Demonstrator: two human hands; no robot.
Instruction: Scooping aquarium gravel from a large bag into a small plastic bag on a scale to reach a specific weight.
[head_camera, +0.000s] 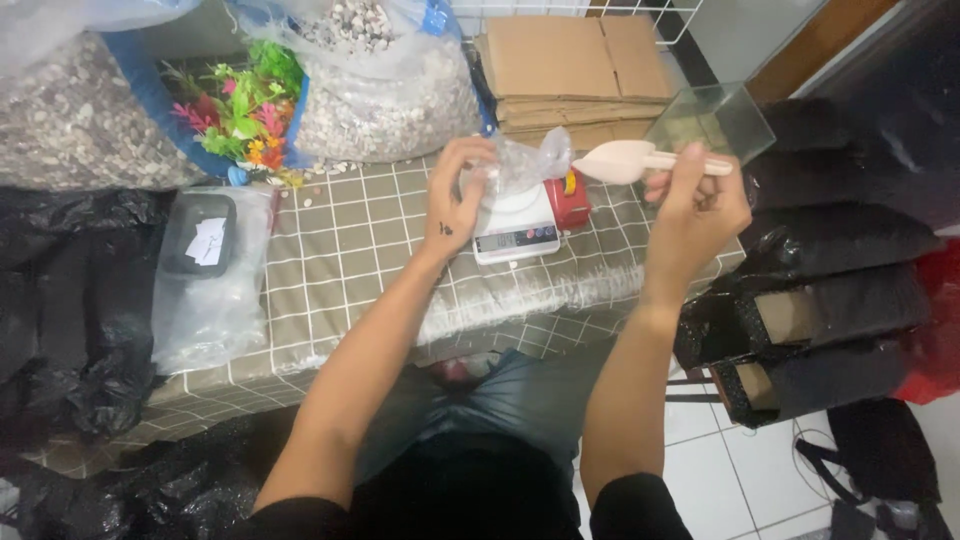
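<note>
Head view: left hand (455, 195) pinches the mouth of a clear plastic bag (525, 165) standing on a small white scale (515, 230) on the checked surface (340, 250). Right hand (695, 205), grip closed round the handle, holds a pale scoop (625, 160) level, just beside the bag's opening. Sacks of pebbles (390, 100) sit behind, well apart. Risk: the bag looks limp, so if the pinch slackens its mouth could fold and scoop contents spill over the scale; pressing down would likely skew the reading.
</note>
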